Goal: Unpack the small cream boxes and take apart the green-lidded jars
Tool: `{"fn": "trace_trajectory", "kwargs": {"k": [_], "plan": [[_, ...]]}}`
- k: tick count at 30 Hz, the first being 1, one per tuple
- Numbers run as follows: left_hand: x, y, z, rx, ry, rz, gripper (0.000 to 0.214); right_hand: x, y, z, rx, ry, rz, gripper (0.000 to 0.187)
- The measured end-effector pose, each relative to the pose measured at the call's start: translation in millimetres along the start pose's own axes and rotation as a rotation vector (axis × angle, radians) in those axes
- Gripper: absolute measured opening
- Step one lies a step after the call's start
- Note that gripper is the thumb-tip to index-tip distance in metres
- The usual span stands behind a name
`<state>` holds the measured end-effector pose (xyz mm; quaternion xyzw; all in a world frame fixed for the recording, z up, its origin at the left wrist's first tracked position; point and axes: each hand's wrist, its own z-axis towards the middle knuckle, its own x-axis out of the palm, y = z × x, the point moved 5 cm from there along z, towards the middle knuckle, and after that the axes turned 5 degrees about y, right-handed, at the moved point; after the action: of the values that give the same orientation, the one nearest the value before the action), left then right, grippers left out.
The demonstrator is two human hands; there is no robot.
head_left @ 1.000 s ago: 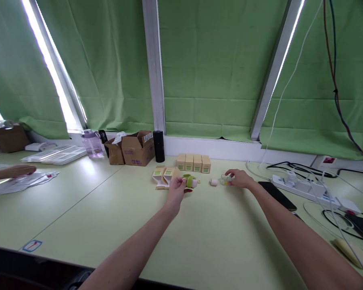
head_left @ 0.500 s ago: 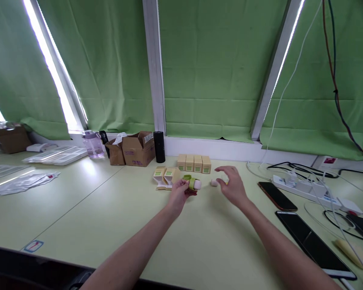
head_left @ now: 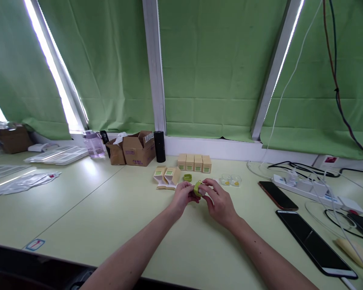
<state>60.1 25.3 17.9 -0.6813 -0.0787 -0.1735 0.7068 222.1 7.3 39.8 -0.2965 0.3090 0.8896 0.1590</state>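
My left hand (head_left: 182, 196) is closed around a small olive-green case (head_left: 197, 188). My right hand (head_left: 220, 201) meets it from the right, thumb and fingers pinching a small whitish piece (head_left: 202, 191) against the case's side. Fingers partly cover both, so how far the piece sits inside cannot be made out. Just behind the hands, a green square piece (head_left: 187, 177) lies on the table. To the left stand two open cardboard packages (head_left: 167, 177) with green labels. Right of the hands is a clear plastic holder (head_left: 230, 180) with yellow spots inside.
Several small tan boxes (head_left: 194, 163) stand in a row at the back. A black cylinder (head_left: 159, 146) and a brown carton (head_left: 138, 149) are left of them. On the right lie a phone (head_left: 277, 195), a larger black-screened device (head_left: 316, 241) and a power strip (head_left: 305, 188) with cables.
My right hand has moved left and down to meet the left hand. The whitish piece has gone from its spot on the table. The clear holder and green square piece show more fully.
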Motion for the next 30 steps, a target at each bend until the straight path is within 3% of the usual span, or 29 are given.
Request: {"fn": "trace_trajectory", "kwargs": {"k": [6,9,13,19,25,30], "plan": [[4.9,-6.3,-1.6,0.044,0.027,-0.015,0.039,-8.1,0.8,0.4,-0.015,-0.102,0.226,0.029],[2.2,-7.1,0.0,0.054,0.019,0.016,0.046,-9.2,-9.5,0.8,0.120,-0.179,0.464,0.026],[-5.0,-4.8,3.9,0.054,-0.011,0.061,0.048,0.3,-30.7,-0.5,0.327,-0.217,0.895,0.037],[-8.3,-1.3,7.0,0.056,-0.021,0.084,0.048,15.0,-47.9,-3.4,0.473,-0.202,1.345,0.035],[-8.0,-0.3,7.0,0.060,-0.026,0.115,0.049,18.2,-50.6,-5.7,0.546,-0.205,1.416,0.035],[-9.4,-4.2,5.9,0.125,-0.059,0.158,0.047,13.9,-48.5,-4.9,0.507,-0.239,1.253,0.040]]}}
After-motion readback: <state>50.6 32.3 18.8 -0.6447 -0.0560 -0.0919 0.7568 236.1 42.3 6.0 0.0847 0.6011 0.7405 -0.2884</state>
